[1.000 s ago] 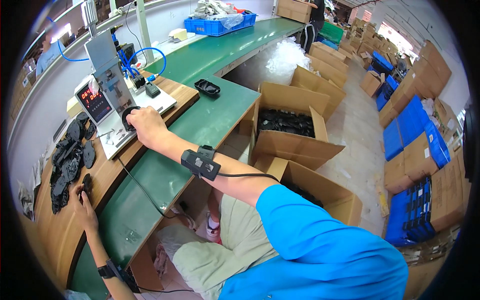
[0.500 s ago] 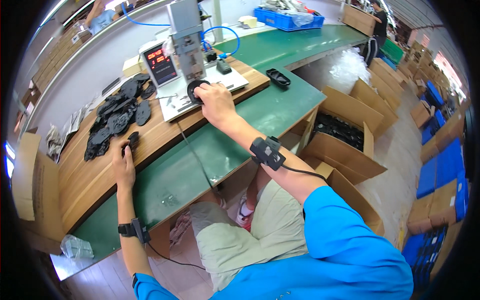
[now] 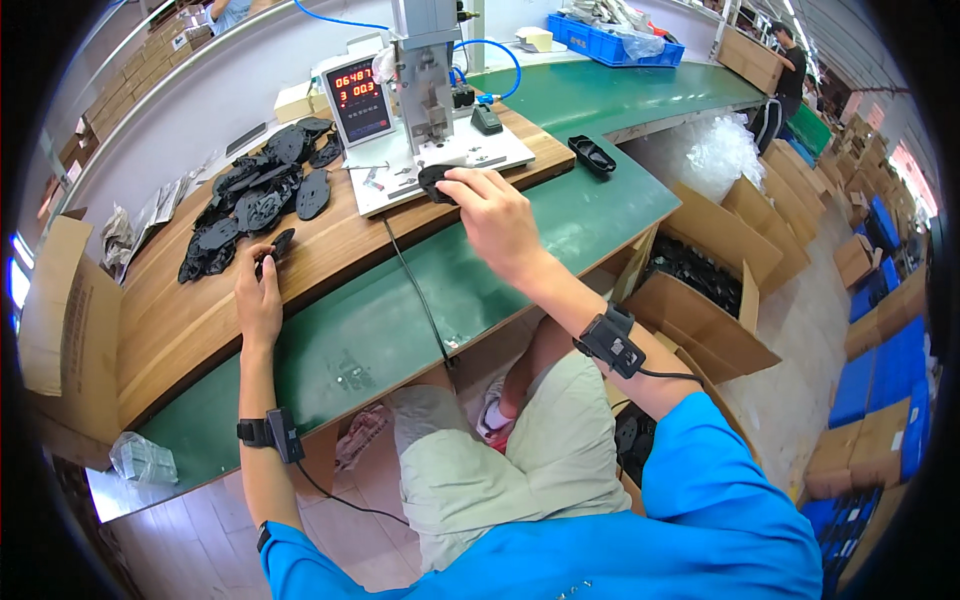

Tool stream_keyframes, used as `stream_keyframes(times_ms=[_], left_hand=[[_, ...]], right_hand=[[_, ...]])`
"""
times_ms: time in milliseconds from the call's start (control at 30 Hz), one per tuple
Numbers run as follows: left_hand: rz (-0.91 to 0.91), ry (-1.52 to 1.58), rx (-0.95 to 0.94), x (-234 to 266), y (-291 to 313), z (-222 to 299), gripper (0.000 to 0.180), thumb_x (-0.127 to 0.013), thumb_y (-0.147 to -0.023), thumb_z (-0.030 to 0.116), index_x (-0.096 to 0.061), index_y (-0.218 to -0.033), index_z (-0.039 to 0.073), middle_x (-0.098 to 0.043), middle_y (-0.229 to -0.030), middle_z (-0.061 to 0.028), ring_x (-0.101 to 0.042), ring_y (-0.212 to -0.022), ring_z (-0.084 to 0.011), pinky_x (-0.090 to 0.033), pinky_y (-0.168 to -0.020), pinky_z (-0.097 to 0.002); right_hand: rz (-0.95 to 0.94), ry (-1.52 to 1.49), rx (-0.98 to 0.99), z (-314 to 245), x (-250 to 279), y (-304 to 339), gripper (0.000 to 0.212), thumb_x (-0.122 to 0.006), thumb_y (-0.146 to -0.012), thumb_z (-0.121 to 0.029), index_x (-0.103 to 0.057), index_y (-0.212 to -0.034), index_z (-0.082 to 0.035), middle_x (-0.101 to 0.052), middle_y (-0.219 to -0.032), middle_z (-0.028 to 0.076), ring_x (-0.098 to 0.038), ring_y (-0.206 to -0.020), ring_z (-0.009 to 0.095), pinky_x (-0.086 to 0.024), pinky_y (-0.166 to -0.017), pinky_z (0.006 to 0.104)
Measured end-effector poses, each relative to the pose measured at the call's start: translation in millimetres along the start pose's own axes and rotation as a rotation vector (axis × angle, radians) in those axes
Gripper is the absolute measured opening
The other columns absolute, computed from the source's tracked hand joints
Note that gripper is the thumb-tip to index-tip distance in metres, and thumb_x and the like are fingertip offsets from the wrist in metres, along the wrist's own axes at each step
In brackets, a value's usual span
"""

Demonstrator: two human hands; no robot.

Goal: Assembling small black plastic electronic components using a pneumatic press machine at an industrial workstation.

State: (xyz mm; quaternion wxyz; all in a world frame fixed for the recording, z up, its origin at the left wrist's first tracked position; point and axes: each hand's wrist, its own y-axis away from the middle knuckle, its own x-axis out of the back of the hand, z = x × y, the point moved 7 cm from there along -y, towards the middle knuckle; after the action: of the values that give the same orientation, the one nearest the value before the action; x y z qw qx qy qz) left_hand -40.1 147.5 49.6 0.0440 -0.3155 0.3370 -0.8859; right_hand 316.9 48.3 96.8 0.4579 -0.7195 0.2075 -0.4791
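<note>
The right hand (image 3: 495, 215) is almost closed, with thumb and fingertips pinching a rounded black piece (image 3: 433, 183). This piece is at the front edge of the white base plate (image 3: 375, 200), just before the column of the grey bench press (image 3: 425, 90), so the free space on that side is narrow. The left hand (image 3: 258, 300) is half curled and has a second black piece (image 3: 282, 245) between thumb and fingers, near the pile of black pieces (image 3: 255, 200). Between the two hands there is a wide gap, where the wooden board (image 3: 180, 340) shows its front edge. A black cable (image 3: 412, 270) hangs from the plate across this edge.

The board lies on a green tabletop (image 3: 340, 350), whose near edge runs close before the person's knees. To the right, a black hollow shell (image 3: 592, 156) rests on the green surface, well apart from the hands. Beyond this edge an open cardboard box (image 3: 690, 310) stands, with black parts inside. A blue crate (image 3: 612, 42) is at the far end, and stacked cartons line the aisle.

Both held pieces look dark and matt; the right one is flat, the left one is tilted, its finer details too small to tell.
</note>
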Motion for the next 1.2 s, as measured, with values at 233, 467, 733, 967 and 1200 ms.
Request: stream_keyframes(times_ms=[233,467,733,967,1200], left_hand=[[0.006,-0.032,-0.019,-0.3,1.5,5.5,0.026,-0.051,-0.111,0.020,-0.062,-0.123,0.000,-0.069,-0.112,-0.0204,-0.066,-0.105,-0.0345,-0.049,-0.096,-0.0402],[-0.018,-0.034,0.011,-0.4,2.0,2.5,0.028,-0.051,-0.111,0.022,-0.061,-0.124,0.000,-0.069,-0.117,-0.0220,-0.066,-0.110,-0.0384,-0.049,-0.099,-0.0426],[-0.035,-0.038,0.011,-0.7,0.5,10.2,0.028,-0.052,-0.110,0.022,-0.061,-0.125,0.000,-0.069,-0.119,-0.0212,-0.066,-0.113,-0.0376,-0.049,-0.101,-0.0413],[-0.047,-0.021,0.014,-1.5,3.6,9.2,0.027,-0.052,-0.110,0.020,-0.061,-0.126,0.001,-0.069,-0.119,-0.0209,-0.066,-0.111,-0.0366,-0.049,-0.100,-0.0405],[-0.046,-0.033,-0.020,-2.6,3.1,11.1,0.028,-0.053,-0.110,0.021,-0.061,-0.126,0.000,-0.067,-0.119,-0.0215,-0.065,-0.112,-0.0377,-0.049,-0.100,-0.0417]], right_hand=[[-0.033,0.041,-0.022,18.5,-18.8,-7.7,0.033,-0.062,-0.088,0.001,-0.074,-0.118,-0.004,-0.072,-0.124,0.009,-0.068,-0.114,0.029,-0.057,-0.096,0.0400],[-0.042,0.077,-0.049,35.9,-33.4,-10.8,0.032,-0.061,-0.089,0.001,-0.075,-0.117,-0.005,-0.074,-0.121,0.010,-0.070,-0.112,0.030,-0.057,-0.097,0.0424],[-0.038,0.098,-0.037,48.1,-48.0,-23.9,0.031,-0.062,-0.088,0.001,-0.077,-0.113,-0.008,-0.076,-0.115,0.009,-0.071,-0.108,0.031,-0.055,-0.096,0.0447],[-0.220,0.085,0.006,46.3,-48.6,-39.5,0.027,-0.061,-0.084,0.005,-0.077,-0.101,-0.008,-0.074,-0.096,0.010,-0.071,-0.096,0.033,-0.049,-0.101,0.0462],[-0.252,0.138,0.016,42.7,-50.8,-43.9,0.028,-0.063,-0.082,0.006,-0.077,-0.102,-0.008,-0.074,-0.096,0.010,-0.070,-0.097,0.033,-0.050,-0.100,0.0453]])
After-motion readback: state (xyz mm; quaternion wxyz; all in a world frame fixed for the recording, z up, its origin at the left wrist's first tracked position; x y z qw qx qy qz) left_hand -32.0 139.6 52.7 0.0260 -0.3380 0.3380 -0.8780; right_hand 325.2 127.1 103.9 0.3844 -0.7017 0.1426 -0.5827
